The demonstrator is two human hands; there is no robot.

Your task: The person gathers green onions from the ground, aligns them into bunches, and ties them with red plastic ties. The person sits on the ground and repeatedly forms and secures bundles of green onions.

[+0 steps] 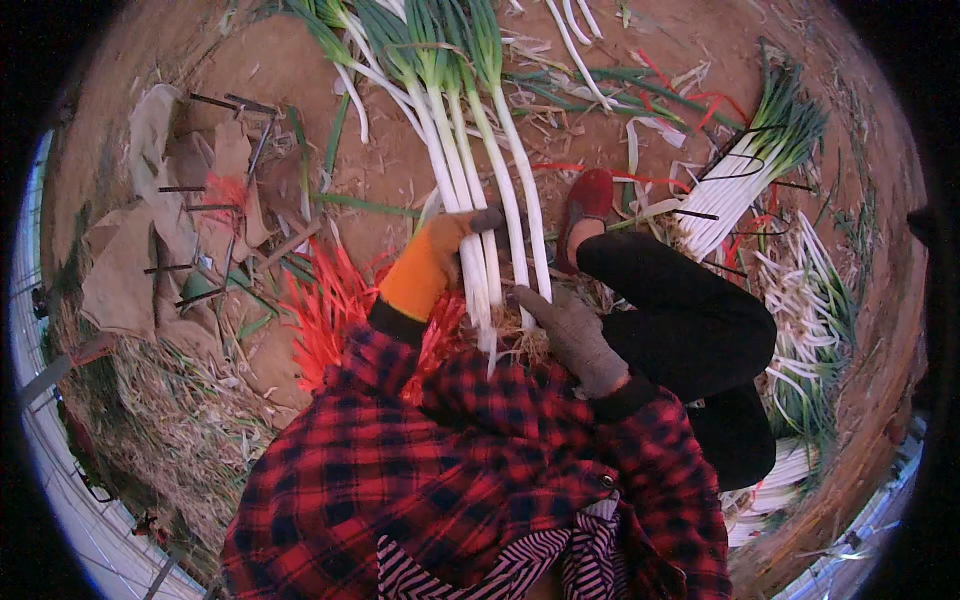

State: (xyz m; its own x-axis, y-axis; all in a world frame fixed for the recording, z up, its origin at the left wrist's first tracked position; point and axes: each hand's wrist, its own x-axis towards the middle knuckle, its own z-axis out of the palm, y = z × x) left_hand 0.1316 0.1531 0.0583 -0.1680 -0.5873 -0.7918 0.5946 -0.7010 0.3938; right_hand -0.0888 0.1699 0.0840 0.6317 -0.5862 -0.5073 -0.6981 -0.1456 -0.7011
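Observation:
My left hand (431,259), in an orange and grey work glove, grips several long white-stemmed scallions (457,165), its thumb across the stems. Their green leaves (431,45) point away from me, and the stringy roots hang over my lap. Near the root ends, my right hand (577,337), in a grey knit glove, holds the lower part of the rightmost stems (531,255). Its thumb lies against them, while its other fingers are mostly hidden. Just left of the stems, red plastic strips (326,315) lie beside my plaid sleeve.
At right, a bundle of scallions (731,187) rests in a dark metal rod frame (697,215). Loose scallions (802,322) lie below it. Another rod frame (225,206) stands at left by brown sacking (124,274). Leaf scraps (195,412) litter the soil. My bent leg (682,315) extends right.

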